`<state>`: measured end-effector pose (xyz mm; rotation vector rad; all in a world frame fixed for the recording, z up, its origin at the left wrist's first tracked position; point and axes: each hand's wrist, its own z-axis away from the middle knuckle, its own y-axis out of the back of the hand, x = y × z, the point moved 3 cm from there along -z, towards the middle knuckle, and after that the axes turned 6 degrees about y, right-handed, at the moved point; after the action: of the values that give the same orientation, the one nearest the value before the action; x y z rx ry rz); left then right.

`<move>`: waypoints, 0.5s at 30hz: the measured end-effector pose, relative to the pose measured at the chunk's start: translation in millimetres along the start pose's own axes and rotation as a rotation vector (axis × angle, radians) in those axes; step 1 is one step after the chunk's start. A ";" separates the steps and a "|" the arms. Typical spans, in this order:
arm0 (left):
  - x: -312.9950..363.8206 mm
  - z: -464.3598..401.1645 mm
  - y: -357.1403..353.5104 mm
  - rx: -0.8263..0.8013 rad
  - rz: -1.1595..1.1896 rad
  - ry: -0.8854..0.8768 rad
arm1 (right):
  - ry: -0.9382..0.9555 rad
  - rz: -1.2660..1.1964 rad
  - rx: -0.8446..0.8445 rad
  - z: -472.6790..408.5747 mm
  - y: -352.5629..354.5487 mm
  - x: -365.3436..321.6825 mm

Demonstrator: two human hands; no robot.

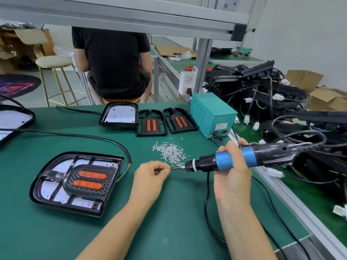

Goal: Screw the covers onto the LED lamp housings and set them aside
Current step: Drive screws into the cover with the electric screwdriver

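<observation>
A black LED lamp housing (pixel 47 190) lies at the left on the green mat, a black cover with two orange lenses (pixel 88 178) resting in it. My right hand (pixel 232 166) grips a blue and black electric screwdriver (pixel 242 158), held level, bit pointing left. My left hand (pixel 152 173) pinches something small at the bit's tip; a screw there is too small to confirm. A pile of several silver screws (pixel 170 152) lies just behind my hands. At the back stand an open housing (pixel 120 114) and two loose covers (pixel 151 121) (pixel 179 120).
A teal power supply box (pixel 210 113) stands at the back right, its black cable looping past my right arm. Black lamp parts and wiring (pixel 281 102) pile up on the right beyond an aluminium rail (pixel 293 199). A person in black sits behind the bench. Another housing (pixel 13 119) sits far left.
</observation>
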<state>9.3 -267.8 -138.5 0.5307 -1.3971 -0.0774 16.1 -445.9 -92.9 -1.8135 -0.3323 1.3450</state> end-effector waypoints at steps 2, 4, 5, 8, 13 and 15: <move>-2.0 -0.8 -0.6 -0.003 0.007 0.009 | -0.003 -0.005 -0.004 0.5 -1.6 0.8; -3.5 -1.3 -0.5 -0.002 0.028 0.019 | -0.009 -0.009 -0.005 0.7 -2.6 1.9; -3.7 -1.5 -0.3 0.000 0.039 0.025 | -0.005 -0.015 -0.004 0.7 -3.3 1.7; -1.5 -1.9 -0.4 0.015 0.031 0.029 | 0.007 -0.013 -0.006 0.0 -3.0 0.9; 4.1 2.7 -3.5 -0.005 0.026 0.034 | 0.027 0.013 -0.012 -0.4 -4.9 -5.0; 6.5 5.0 -2.4 -0.010 0.036 0.034 | 0.015 -0.006 -0.023 -0.9 -7.6 -5.4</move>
<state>6.3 -273.7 -133.1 0.4963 -1.3715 -0.0466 16.8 -445.1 -83.6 -1.8391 -0.3456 1.3281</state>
